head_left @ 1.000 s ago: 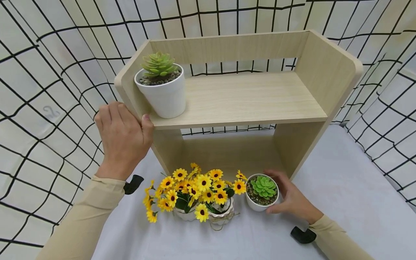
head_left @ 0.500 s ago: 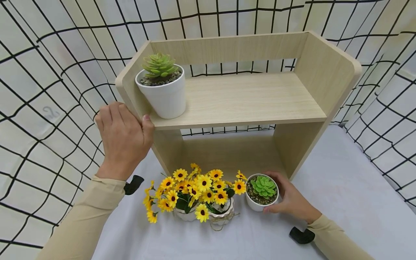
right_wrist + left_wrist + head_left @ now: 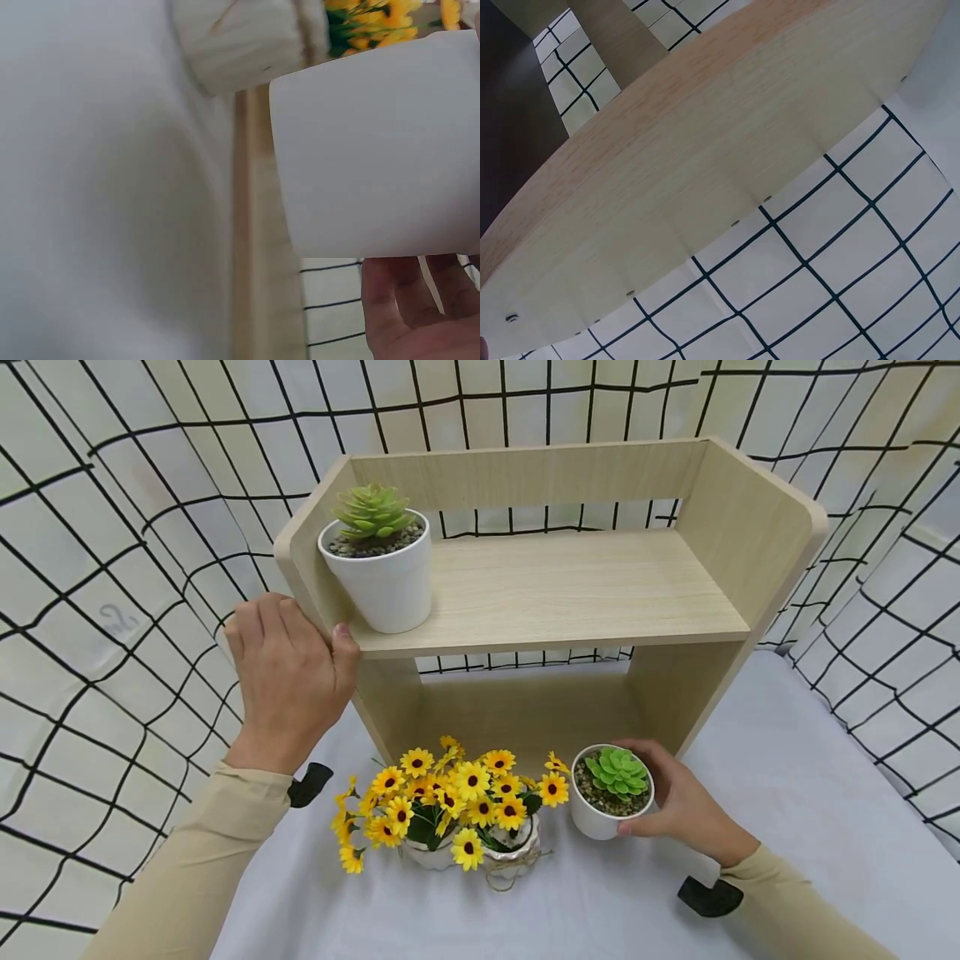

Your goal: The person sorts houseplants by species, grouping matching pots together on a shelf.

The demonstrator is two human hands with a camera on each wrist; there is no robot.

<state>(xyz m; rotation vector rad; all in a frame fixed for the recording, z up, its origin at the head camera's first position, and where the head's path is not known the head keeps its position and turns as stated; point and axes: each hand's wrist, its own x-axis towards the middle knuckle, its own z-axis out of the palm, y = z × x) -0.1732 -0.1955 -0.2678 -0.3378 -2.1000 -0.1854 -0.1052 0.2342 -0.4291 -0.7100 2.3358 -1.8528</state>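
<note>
Lifting small succulent pot (image 3: 595, 823), right hand (image 3: 686, 802) curled round it, now tilted just above white cloth (image 3: 600, 914) beside yellow flowers (image 3: 471, 781), upright a second ago; pickup seems underway; left hand (image 3: 288, 677) grips shelf (image 3: 585, 585)

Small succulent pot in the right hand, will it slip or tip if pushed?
The pot looks rigid, and its smooth wall may be slippery. Tapering downward, it could tip if pushed. The gravel might spill if tilted.

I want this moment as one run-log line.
left hand: grips wooden shelf, left side | right hand: holds small potted succulent above white cloth | large potted succulent: on upper level | flower pots: on cloth
</note>
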